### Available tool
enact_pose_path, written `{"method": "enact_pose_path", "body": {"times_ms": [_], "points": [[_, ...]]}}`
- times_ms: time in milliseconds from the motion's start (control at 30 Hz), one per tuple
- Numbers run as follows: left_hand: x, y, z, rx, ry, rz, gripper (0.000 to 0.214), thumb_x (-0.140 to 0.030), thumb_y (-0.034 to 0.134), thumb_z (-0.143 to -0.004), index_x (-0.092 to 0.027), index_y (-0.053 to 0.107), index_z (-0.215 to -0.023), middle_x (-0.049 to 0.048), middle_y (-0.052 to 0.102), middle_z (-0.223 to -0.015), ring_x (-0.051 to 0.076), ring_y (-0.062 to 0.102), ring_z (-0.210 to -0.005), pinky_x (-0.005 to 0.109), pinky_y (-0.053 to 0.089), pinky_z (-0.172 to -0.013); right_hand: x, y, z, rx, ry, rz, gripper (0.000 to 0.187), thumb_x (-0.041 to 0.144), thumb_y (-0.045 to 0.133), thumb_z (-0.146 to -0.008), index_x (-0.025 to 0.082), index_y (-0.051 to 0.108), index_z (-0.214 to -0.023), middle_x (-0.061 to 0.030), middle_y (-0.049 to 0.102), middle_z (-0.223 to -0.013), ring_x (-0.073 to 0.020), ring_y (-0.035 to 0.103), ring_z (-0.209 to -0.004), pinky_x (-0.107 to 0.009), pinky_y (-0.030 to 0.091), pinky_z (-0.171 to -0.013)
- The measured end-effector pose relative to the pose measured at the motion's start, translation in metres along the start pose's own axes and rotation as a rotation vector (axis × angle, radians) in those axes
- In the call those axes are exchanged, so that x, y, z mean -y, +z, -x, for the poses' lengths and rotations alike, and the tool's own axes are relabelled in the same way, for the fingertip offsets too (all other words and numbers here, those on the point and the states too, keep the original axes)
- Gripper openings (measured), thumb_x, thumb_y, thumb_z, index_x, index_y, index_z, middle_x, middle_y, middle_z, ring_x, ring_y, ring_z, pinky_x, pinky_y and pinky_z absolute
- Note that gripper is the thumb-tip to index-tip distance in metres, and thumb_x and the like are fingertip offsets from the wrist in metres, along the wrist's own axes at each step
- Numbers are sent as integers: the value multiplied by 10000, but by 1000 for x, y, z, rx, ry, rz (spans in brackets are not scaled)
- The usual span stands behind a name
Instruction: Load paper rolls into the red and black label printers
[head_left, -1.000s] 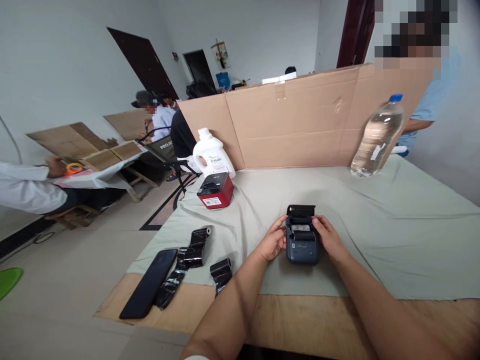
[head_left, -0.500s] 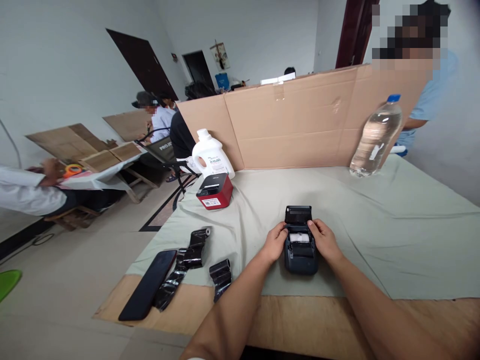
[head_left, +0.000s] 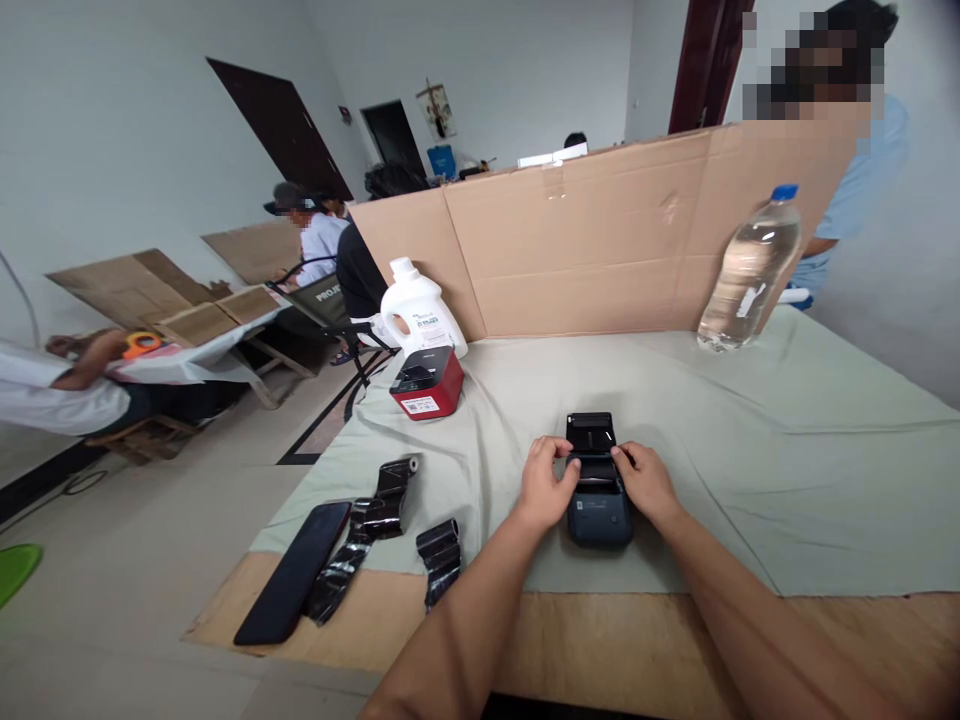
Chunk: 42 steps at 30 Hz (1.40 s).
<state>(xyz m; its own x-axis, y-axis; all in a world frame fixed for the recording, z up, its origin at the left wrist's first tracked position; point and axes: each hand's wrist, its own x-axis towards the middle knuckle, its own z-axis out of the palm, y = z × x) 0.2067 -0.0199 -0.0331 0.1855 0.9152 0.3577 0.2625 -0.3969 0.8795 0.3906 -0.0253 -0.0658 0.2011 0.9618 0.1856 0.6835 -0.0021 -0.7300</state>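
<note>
A small dark portable printer [head_left: 600, 515] lies on the cloth in front of me, its lid [head_left: 590, 432] raised at the far end. My left hand [head_left: 546, 482] grips the left side near the hinge, thumb resting at the edge of the dark inner part. On the opposite side, my right hand [head_left: 646, 482] closes its thumb and fingertips on the edge by the lid. A black inner flap or ribbon part spans the compartment, so no paper roll shows. To the left lie a black film roll [head_left: 439, 550] and another partly unrolled black film strip [head_left: 390, 500].
A black phone-like slab [head_left: 292, 575] lies at the table's left edge. Farther back stand a red-and-black box-shaped printer [head_left: 429, 385], a white jug [head_left: 424, 310] and a water bottle [head_left: 750, 270]. A cardboard screen [head_left: 585, 240] borders the back; people sit beyond.
The white roll seen inside the printer is now covered by a dark part. My left thumb has moved inward over the edge, and the raised lid's inner face shows differently.
</note>
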Motion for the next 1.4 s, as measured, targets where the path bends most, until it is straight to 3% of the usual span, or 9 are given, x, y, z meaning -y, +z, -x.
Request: {"method": "enact_pose_path", "body": {"times_ms": [167,300,433,633,867,967,1100,1267,1400], "points": [[-13,4,4,183,64,-23,505,-54,632,-572,-226,623,-1047,81,591,-1048,294,458,-1066,421,340,-977,0,0,0,5,0,-14,354,420,381,-877,216,639,-747,-72,686,-765,-217,597,-749,-315,401,-670],[0,14,3,72,-90,27,466,-19,602,-585,-221,636,-1003,64,560,-989,252,504,-1002,391,371,-963,0,0,1,1,1,-15,363,426,373,-877,215,643,-758,-66,680,-759,-213,591,-739,-312,395,-663],[8,17,2,33,-119,42,422,21,555,-604,-210,629,-949,35,546,-899,205,540,-927,351,402,-922,0,1,0,-3,-13,6,368,422,376,-882,213,653,-758,-76,689,-786,-224,595,-784,-319,403,-699],[-4,14,4,-55,-55,225,333,-19,574,-629,-187,635,-909,23,565,-884,170,553,-887,300,411,-874,3,-2,1,9,-4,38,373,396,373,-890,197,678,-813,-83,702,-831,-222,597,-822,-310,408,-717],[-30,7,6,-58,-166,221,288,-12,492,-643,-161,633,-845,16,636,-832,125,568,-777,243,429,-753,3,-5,2,28,-10,102,388,398,364,-891,176,680,-852,-98,702,-866,-229,588,-853,-306,396,-730],[-53,-15,9,-51,-90,34,349,14,478,-601,-175,661,-830,9,637,-821,119,559,-746,225,423,-705,3,-5,2,35,-8,104,375,388,375,-887,173,681,-862,-106,701,-886,-233,582,-876,-309,397,-753],[-63,-72,26,-92,-74,-121,284,-42,500,-627,-180,656,-821,14,648,-822,144,591,-785,245,443,-732,4,-6,2,35,10,106,352,382,391,-882,185,680,-850,-98,698,-871,-229,580,-865,-301,390,-727],[-36,-163,71,-283,-249,-428,211,-104,497,-623,-178,622,-776,16,659,-801,181,610,-809,294,453,-792,3,-4,1,31,22,122,352,378,391,-884,181,682,-855,-103,698,-872,-236,574,-873,-305,378,-709],[-13,-206,111,-342,-414,-650,208,-123,496,-627,-187,618,-783,21,668,-820,205,617,-811,310,467,-770,3,-2,0,16,29,125,357,378,389,-884,178,683,-863,-108,697,-872,-247,569,-884,-314,371,-704]]}}
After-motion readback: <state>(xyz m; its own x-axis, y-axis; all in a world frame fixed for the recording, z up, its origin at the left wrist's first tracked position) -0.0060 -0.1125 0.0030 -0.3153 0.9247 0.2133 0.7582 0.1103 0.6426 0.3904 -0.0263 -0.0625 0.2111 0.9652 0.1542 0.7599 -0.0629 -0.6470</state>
